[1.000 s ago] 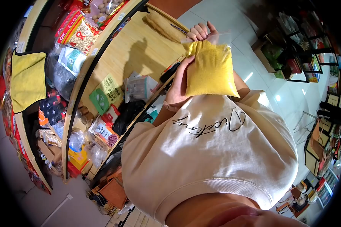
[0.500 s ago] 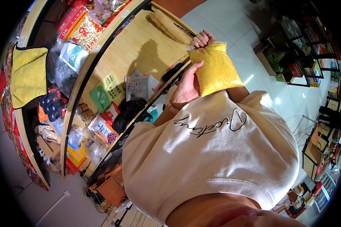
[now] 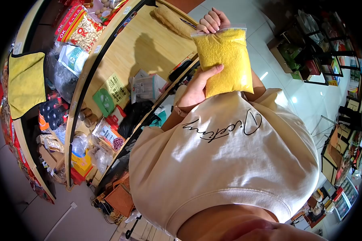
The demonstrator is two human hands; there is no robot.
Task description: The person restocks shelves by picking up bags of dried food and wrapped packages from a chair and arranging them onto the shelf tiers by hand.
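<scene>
A clear zip-top bag of fine yellow granules (image 3: 227, 50) is held up in front of my chest, its sealed edge at the top. My left hand (image 3: 195, 89) grips its lower left side, with the thumb lying across the front and the other fingers hidden behind. At the upper left corner, my right hand (image 3: 213, 21) is closed with curled fingers on the bag's top edge. My right forearm passes behind the bag.
To the left is a wooden counter (image 3: 122, 52) with a long tan roll (image 3: 173, 22), a plastic container (image 3: 147, 89) and several packets. A yellow cloth (image 3: 27, 84) hangs over the shelf edge. Loaded black racks (image 3: 330, 54) stand at the far right.
The bag has risen in view and turned its front more squarely toward me. Both hands have moved with it, keeping their grip.
</scene>
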